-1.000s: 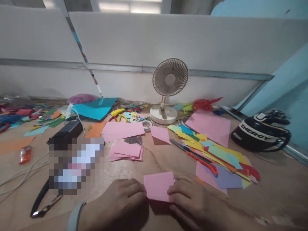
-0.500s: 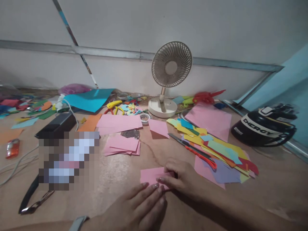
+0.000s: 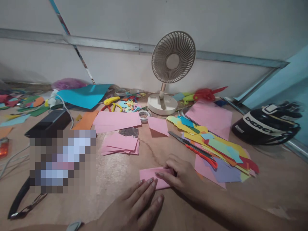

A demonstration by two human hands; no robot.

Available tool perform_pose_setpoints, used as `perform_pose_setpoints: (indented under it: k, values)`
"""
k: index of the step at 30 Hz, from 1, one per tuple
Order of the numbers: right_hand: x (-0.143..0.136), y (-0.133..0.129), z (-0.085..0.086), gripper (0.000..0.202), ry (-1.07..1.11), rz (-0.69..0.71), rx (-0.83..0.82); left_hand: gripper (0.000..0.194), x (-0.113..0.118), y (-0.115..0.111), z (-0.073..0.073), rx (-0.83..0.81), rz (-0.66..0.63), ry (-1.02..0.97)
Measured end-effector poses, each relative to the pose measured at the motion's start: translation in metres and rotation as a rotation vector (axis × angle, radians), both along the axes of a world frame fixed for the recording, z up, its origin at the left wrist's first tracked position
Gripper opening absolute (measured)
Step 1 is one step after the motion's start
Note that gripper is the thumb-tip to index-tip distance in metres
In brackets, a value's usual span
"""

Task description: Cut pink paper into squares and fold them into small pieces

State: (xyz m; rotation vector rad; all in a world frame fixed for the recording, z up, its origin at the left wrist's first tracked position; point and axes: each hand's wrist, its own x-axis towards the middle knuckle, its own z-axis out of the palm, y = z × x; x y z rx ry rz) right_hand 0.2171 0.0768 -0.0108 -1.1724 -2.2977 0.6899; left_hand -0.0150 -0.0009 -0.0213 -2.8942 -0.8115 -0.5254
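A folded piece of pink paper (image 3: 147, 174) lies on the table in front of me. My right hand (image 3: 184, 176) grips its right end, with the thumb on top and the fingers curled at the far edge. Stretched out flat, the fingers of my left hand (image 3: 137, 203) touch the near left part of the paper. Just beyond sits a small stack of pink paper pieces (image 3: 121, 143). To the right, a cutter knife with a red handle (image 3: 199, 155) rests beside a pile of coloured paper strips (image 3: 218, 147).
A white fan (image 3: 173, 61) stands at the back. On the right lies a black jug (image 3: 262, 126) marked "ENERGY". Yellow-handled pliers (image 3: 112, 102), blue paper (image 3: 84, 96) and a dark box (image 3: 49, 123) are at the back left, with a blurred-out object (image 3: 64, 160) nearer.
My left fingers have slid slightly left and back along the pink paper. My right hand keeps its grip at the right end. The camera view has shifted a little.
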Motion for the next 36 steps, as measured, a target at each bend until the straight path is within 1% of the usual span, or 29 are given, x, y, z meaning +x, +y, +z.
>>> perform_pose_setpoints:
  k: [6,8,14,18,22,28,30,32,34,36]
  values:
    - [-0.002,0.0,-0.001,0.036,-0.032,-0.007,0.053,0.041,0.0,0.0,-0.001,0.061,-0.006,0.051]
    - [-0.003,-0.001,0.001,0.036,-0.037,-0.003,0.059,0.042,0.0,0.0,0.001,0.064,-0.001,0.07]
    - [-0.005,-0.003,0.004,0.031,-0.034,-0.037,0.041,0.054,0.0,0.0,0.011,0.006,0.018,0.172]
    - [-0.005,-0.003,0.005,0.031,-0.023,-0.037,0.069,0.053,0.001,0.002,0.015,-0.005,0.001,0.179]
    - [-0.005,-0.004,0.005,0.03,-0.018,-0.04,0.08,0.06,0.001,0.003,0.017,0.008,-0.024,0.18]
    - [-0.006,-0.003,0.005,0.032,-0.016,-0.042,0.083,0.061,-0.001,0.002,0.018,0.02,-0.012,0.173]
    - [-0.006,-0.003,0.005,0.032,-0.016,-0.043,0.091,0.061,0.0,0.003,0.017,0.035,-0.011,0.177]
    - [-0.006,-0.004,0.005,0.031,-0.016,-0.04,0.104,0.056,0.0,0.003,0.015,0.05,-0.013,0.176]
    - [-0.006,-0.005,0.005,0.028,-0.021,-0.038,0.119,0.046,0.0,0.002,0.01,0.057,0.008,0.148]
    - [-0.005,-0.006,0.004,0.024,-0.033,-0.045,0.131,0.042,-0.001,0.001,0.004,0.039,0.037,0.101]
